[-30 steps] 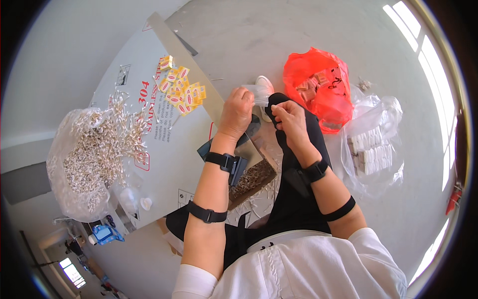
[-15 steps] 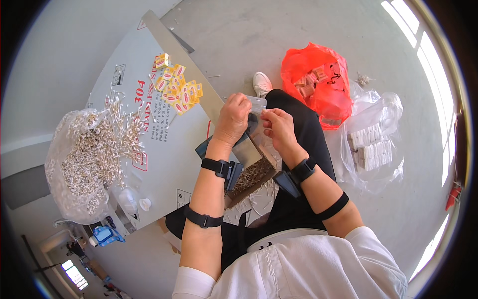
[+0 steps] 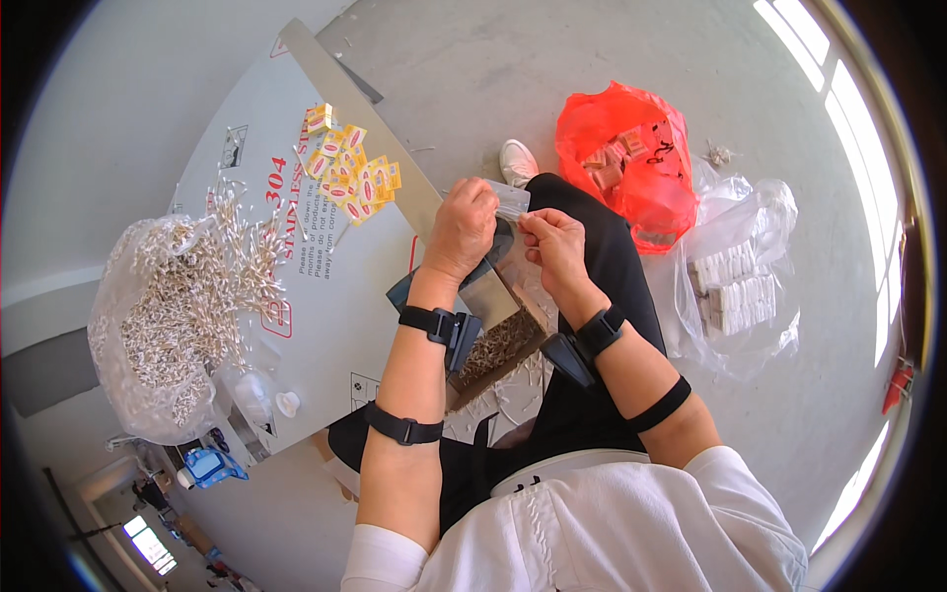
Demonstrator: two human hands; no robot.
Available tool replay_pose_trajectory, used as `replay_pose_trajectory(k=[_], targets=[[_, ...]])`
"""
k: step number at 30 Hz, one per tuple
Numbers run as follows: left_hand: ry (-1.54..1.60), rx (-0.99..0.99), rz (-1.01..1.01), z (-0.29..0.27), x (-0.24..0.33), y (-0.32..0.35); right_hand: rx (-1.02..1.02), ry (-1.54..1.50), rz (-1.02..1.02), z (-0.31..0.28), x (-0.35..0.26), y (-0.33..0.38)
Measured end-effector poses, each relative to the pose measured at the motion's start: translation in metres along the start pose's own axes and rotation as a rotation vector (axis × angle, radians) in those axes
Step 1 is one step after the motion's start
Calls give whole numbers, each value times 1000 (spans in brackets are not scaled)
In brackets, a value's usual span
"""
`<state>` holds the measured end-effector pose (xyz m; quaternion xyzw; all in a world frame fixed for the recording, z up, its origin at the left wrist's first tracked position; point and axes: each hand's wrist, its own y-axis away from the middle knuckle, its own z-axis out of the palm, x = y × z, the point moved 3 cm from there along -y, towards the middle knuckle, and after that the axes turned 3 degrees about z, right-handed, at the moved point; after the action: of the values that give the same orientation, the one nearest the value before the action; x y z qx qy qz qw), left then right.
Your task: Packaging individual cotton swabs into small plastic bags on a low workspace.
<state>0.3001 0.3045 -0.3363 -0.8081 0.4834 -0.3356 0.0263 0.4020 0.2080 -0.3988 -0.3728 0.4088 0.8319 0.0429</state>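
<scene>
A small clear plastic bag (image 3: 512, 199) is stretched between my hands, above my lap. My left hand (image 3: 464, 229) is closed on its left side, the fingers curled in. On its right edge, my right hand (image 3: 556, 247) pinches with thumb and forefinger. Whether anything lies inside the bag is hard to make out. Below my hands is an open cardboard box (image 3: 534, 331) holding many cotton swabs (image 3: 501, 345). My left forearm and wrist hide part of the box.
A big clear bag spilling cotton swabs (image 3: 178, 316) lies on the table (image 3: 256, 197) at left. Small yellow packets (image 3: 355, 178) are heaped near the table's far edge. On the floor at right are a red plastic bag (image 3: 659, 212) with small boxes and a clear bag with white bundles (image 3: 738, 291).
The clear bag has shifted slightly and shows more plainly between my hands. My left hand has moved up a little; both hands keep their grip.
</scene>
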Motion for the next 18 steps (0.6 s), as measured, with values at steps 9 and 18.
replay_pose_trajectory(k=[9, 18], targets=[[-72, -26, 19, -5, 4, 3, 24, 43, -24, -3, 10, 9], [-106, -77, 12, -16, 6, 17, 5, 33, 99, -5, 23, 32]])
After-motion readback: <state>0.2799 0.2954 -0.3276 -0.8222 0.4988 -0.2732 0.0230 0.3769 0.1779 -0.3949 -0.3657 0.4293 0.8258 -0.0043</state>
